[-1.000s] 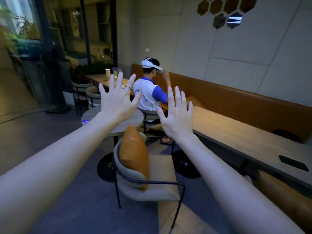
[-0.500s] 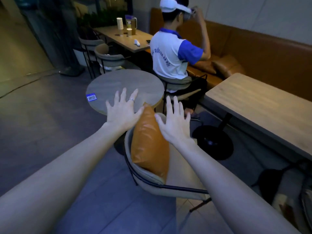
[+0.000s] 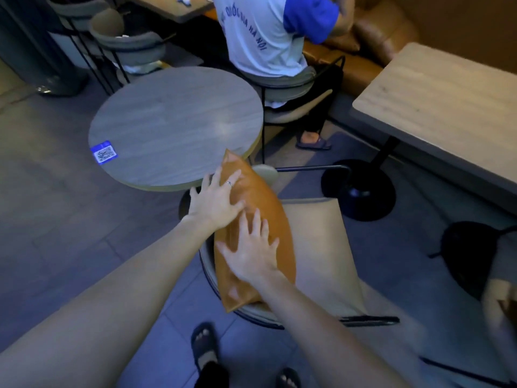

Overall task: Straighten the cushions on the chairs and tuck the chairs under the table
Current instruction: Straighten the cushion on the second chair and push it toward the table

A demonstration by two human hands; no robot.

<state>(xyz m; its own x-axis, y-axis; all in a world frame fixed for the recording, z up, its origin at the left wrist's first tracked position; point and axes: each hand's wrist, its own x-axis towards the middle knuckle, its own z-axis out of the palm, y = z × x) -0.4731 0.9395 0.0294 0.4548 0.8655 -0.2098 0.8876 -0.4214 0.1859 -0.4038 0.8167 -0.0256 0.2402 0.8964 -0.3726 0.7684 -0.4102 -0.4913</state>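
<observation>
**Both palms flat on the cushion**

My left hand (image 3: 216, 200) lies spread on the upper part of the orange cushion (image 3: 253, 233), fingers splayed, a ring on one of them. My right hand (image 3: 253, 254) rests flat lower down on the same cushion, fingers apart too. Neither hand is closed around anything; both press open against the leather.

The cushion stands on its long edge against the curved back of the chair (image 3: 321, 247), leaning toward the tan seat. Its top corner pokes up just beside the near edge of the round table (image 3: 173, 127). The chair is not under that table: its seat faces off to the right, toward the long wooden table (image 3: 436, 107).

A blue sticker (image 3: 103, 152) sits at the left edge of the round table. Beyond its far edge, a person in a white and blue shirt (image 3: 263, 32) sits on another chair.
</observation>
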